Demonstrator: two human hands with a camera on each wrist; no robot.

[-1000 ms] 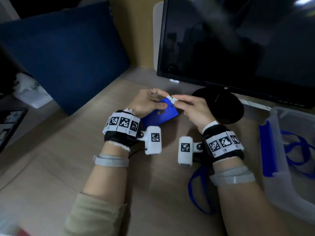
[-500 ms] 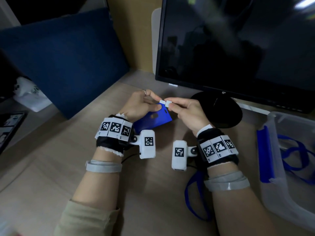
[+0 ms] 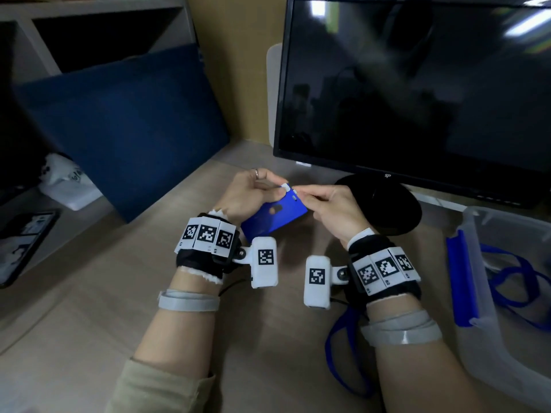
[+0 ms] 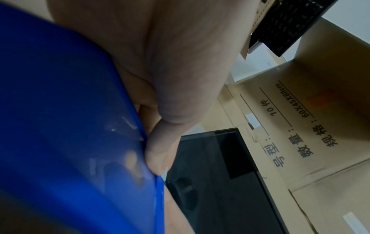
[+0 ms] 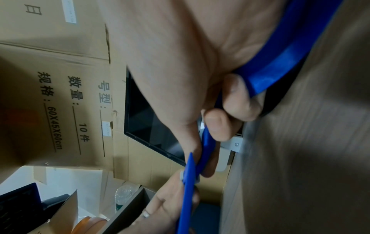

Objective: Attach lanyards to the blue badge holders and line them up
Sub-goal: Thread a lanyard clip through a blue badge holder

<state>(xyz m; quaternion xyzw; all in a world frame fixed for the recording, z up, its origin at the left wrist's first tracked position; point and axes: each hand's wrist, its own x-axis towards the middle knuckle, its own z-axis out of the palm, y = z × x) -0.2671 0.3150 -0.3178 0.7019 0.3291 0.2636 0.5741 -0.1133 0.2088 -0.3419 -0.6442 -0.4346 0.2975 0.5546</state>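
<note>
Working a white lanyard clip now at the slot, the left hand and right hand pinch the blue badge holder between curled fingertips, raised since a second ago, attachment seemingly near.

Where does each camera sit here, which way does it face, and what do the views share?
Head: worn on the head, facing forward and down at the left hand, right hand and both forearms.
Left wrist: looks along the palm at the blue badge holder.
Right wrist: looks along the fingers at the lanyard.
All three show the badge holder and the monitor.
</note>
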